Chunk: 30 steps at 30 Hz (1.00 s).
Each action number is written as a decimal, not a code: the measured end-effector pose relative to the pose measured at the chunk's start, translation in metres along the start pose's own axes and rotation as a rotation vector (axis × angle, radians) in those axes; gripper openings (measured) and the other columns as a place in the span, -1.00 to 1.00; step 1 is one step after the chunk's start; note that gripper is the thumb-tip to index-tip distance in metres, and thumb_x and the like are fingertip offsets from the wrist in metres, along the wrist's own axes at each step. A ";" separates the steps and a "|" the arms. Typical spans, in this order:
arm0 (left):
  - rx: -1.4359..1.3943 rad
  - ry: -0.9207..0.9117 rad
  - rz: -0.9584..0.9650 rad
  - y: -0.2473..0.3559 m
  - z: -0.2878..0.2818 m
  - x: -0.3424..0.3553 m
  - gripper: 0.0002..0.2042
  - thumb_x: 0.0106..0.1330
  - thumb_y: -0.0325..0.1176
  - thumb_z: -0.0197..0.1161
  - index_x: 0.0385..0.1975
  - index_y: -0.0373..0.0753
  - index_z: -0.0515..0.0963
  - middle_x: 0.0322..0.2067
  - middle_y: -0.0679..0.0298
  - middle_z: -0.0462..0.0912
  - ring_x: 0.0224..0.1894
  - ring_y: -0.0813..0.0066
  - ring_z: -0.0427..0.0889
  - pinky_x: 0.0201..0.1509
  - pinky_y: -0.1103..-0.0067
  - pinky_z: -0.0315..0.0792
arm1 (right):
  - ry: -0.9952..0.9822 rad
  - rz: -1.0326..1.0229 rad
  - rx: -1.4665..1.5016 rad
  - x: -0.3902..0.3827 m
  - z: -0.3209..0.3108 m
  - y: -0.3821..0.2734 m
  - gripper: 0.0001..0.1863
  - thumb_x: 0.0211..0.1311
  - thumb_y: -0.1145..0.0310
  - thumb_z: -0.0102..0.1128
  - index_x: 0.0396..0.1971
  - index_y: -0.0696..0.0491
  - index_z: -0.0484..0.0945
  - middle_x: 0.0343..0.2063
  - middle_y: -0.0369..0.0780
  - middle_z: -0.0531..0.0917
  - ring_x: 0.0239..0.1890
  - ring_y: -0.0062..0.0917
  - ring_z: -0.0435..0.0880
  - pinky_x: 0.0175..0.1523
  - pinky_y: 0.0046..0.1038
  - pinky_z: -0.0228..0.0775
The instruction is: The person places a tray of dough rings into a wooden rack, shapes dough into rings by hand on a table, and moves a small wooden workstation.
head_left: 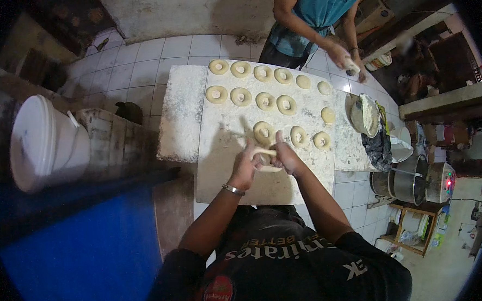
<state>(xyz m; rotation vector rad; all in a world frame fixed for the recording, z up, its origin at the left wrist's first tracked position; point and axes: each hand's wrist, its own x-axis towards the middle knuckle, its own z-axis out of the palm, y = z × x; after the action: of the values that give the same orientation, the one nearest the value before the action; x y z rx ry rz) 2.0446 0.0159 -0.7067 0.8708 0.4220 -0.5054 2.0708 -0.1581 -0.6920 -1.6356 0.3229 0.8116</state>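
Between my two hands, over the near part of the floured board (220, 176), hangs a ring of pale dough (271, 169). My left hand (244, 166), with a metal bracelet at the wrist, is closed around the ring's left side. On its right side, my right hand (286, 157) grips the same ring, thumb pointing up. One dough ring (263, 132) lies on the board just beyond my fingers, and several more, such as this one (241, 96), sit in rows farther off. Toward the far right are round dough balls without holes, including one (327, 115) near the edge.
Across the board a co-worker in a blue-green shirt (321, 10) holds a lump of dough (351, 65). A metal bowl of flour (363, 114) stands at the right, beside a black plastic bag (378, 150). Farther right is a mixer (440, 182). A white lidded bucket (50, 143) stands left.
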 end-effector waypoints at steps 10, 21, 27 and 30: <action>-0.291 -0.358 -0.043 0.008 -0.047 0.036 -0.48 0.44 0.25 -0.12 -0.35 -0.12 0.48 -0.64 0.49 0.35 -0.60 0.72 0.33 -0.45 0.69 0.30 | -0.083 -0.113 0.351 0.022 0.018 -0.029 0.02 0.15 -0.62 -0.54 -0.53 0.12 0.57 -0.67 -0.25 0.51 -0.54 -0.53 0.47 -0.38 -0.46 0.31; -0.163 -0.070 0.102 0.037 -0.033 0.027 -0.88 0.39 -0.30 0.16 -0.25 -0.20 0.52 -0.53 0.45 0.47 -0.52 0.73 0.40 -0.40 0.65 0.37 | -0.139 -0.220 0.273 0.034 -0.008 -0.048 -0.77 0.17 0.47 0.26 -0.18 0.20 0.60 -0.43 -0.28 0.64 -0.36 -0.60 0.61 -0.18 -0.53 0.44; 1.053 0.650 0.792 0.005 -0.078 0.074 -0.60 0.15 -0.39 0.38 -0.03 -0.37 0.49 -0.16 0.10 0.60 -0.10 0.18 0.55 0.04 0.35 0.44 | 0.071 -0.147 -0.053 0.059 -0.020 0.011 -0.73 0.27 0.30 0.29 -0.20 0.21 0.63 -0.39 -0.26 0.69 -0.36 -0.65 0.62 -0.28 -0.57 0.43; 1.243 0.436 0.957 -0.008 -0.082 0.061 -0.55 0.11 -0.37 0.38 0.01 -0.32 0.49 -0.10 0.01 0.56 0.03 0.04 0.46 0.11 0.23 0.38 | 0.133 -0.182 0.028 0.010 -0.076 0.039 -0.70 0.27 0.25 0.28 -0.21 0.21 0.65 -0.41 -0.25 0.69 -0.37 -0.64 0.61 -0.27 -0.56 0.45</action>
<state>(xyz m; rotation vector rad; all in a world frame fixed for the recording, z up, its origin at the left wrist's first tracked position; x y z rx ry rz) 2.0775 0.0623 -0.7921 2.2331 -0.0156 0.4245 2.0788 -0.2367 -0.7251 -1.6688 0.2729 0.5610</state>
